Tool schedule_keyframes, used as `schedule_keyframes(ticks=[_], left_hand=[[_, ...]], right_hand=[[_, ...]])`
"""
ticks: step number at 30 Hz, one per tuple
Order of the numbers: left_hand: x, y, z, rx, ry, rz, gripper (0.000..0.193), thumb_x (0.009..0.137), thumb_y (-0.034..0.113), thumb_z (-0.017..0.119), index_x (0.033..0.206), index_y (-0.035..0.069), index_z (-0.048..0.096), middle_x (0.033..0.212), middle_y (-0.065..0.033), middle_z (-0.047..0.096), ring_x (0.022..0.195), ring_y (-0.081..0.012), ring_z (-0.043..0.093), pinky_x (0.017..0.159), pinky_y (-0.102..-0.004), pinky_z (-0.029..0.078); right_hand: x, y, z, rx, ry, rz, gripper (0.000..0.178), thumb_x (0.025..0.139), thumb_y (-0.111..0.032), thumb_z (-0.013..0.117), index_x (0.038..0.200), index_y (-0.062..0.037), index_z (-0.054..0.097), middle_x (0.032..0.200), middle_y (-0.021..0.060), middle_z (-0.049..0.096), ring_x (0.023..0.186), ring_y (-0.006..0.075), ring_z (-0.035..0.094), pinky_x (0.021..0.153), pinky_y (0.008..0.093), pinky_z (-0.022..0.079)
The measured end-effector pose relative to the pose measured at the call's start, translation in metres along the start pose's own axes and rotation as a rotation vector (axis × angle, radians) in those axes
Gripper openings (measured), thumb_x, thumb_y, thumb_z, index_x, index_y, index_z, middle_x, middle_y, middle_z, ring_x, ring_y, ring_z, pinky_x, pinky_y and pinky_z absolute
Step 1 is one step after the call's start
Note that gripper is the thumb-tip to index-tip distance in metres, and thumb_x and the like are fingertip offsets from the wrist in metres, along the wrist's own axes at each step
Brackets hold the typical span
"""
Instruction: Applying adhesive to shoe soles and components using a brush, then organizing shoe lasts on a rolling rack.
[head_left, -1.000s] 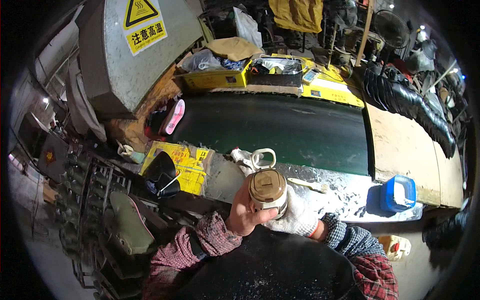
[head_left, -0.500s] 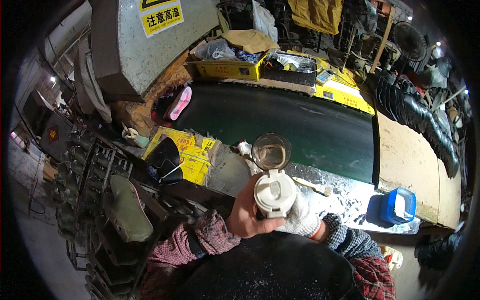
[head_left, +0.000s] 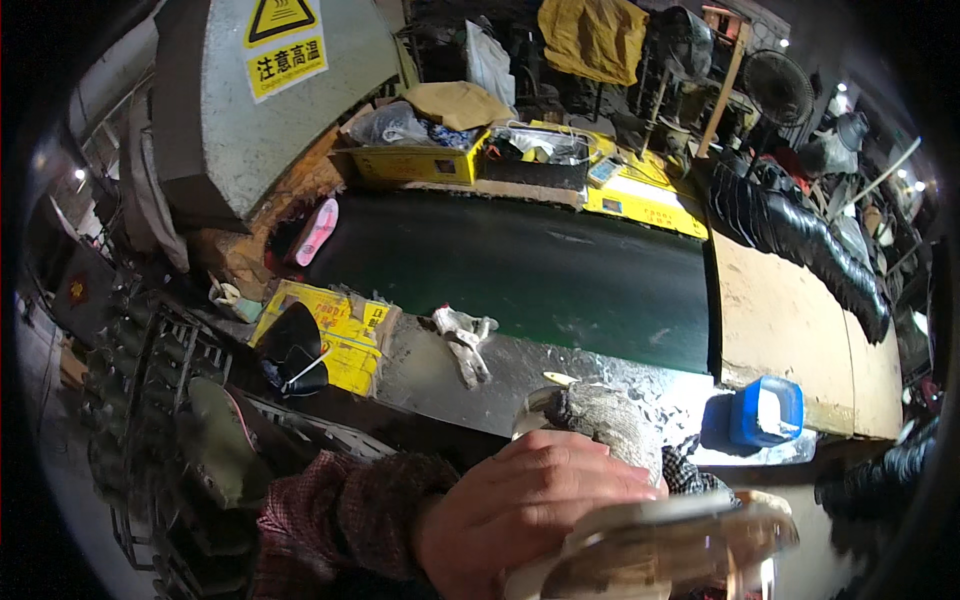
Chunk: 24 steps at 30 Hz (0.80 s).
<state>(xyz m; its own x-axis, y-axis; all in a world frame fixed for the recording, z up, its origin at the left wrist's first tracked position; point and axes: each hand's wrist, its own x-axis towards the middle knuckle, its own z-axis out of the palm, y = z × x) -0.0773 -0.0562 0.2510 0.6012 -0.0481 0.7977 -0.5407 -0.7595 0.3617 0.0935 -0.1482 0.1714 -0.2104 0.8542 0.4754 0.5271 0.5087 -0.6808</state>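
Observation:
A drinking bottle with a whitish lid (head_left: 610, 555) and a clear flip cap (head_left: 735, 545) is tilted close to me at the lower edge, its lid end blurred. My bare left hand (head_left: 540, 500) is closed around it, the fingers pressed together across its side. Just beyond, my right hand (head_left: 610, 425), in a knitted whitish glove, is curled against the bottle; part of it is hidden behind my left hand. On the metal ledge ahead lies a crumpled white glove (head_left: 465, 343). The tip of a brush handle (head_left: 560, 379) shows beside my right hand.
A dark green conveyor belt (head_left: 520, 265) runs beyond the ledge, with a pink sole (head_left: 317, 232) at its left end. A blue container (head_left: 768, 410) stands right. Yellow boxes (head_left: 345, 335) lie left, near a rack of dark shoe forms (head_left: 120, 420). Fans stand far right.
The bottle has come down and toward me and is now tilted, both hands moving with it. The view has shifted, and the white glove on the ledge is now uncovered.

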Motion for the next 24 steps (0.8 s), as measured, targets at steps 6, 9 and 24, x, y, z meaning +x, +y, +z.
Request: schedule_keyframes(ticks=[6, 9, 24], left_hand=[[0.024, 0.02, 0.011, -0.194, 0.074, -0.11, 0.021, 0.093, 0.017, 0.056, 0.106, 0.001, 0.054, 0.105, -0.0201, 0.067, 0.096, -0.0304, 0.067, 0.086, -0.0404, 0.048], [0.023, 0.009, 0.025, -0.186, 0.122, 0.066, 0.028, 0.09, 0.02, 0.059, 0.106, -0.002, 0.058, 0.107, -0.0192, 0.066, 0.098, -0.0294, 0.065, 0.085, -0.0408, 0.048], [0.035, -0.002, 0.056, -0.348, 0.279, 0.294, 0.025, 0.09, 0.016, 0.057, 0.099, -0.007, 0.06, 0.097, -0.0216, 0.068, 0.091, -0.0309, 0.067, 0.083, -0.0414, 0.051]], right_hand=[[-0.016, -0.004, -0.01, 0.523, -0.081, 0.326, 0.042, 0.09, -0.026, 0.057, 0.128, -0.0071, 0.054, 0.127, 0.0123, 0.056, 0.119, 0.0282, 0.051, 0.105, 0.0396, 0.035], [-0.017, -0.013, -0.017, 0.155, 0.042, 0.093, 0.039, 0.09, -0.025, 0.057, 0.124, -0.0061, 0.058, 0.124, 0.0129, 0.058, 0.116, 0.0298, 0.053, 0.103, 0.0398, 0.038], [-0.044, -0.035, -0.018, -0.043, 0.217, 0.093, 0.037, 0.09, -0.025, 0.057, 0.121, -0.0047, 0.06, 0.125, 0.0167, 0.057, 0.116, 0.0352, 0.054, 0.101, 0.0433, 0.041]])
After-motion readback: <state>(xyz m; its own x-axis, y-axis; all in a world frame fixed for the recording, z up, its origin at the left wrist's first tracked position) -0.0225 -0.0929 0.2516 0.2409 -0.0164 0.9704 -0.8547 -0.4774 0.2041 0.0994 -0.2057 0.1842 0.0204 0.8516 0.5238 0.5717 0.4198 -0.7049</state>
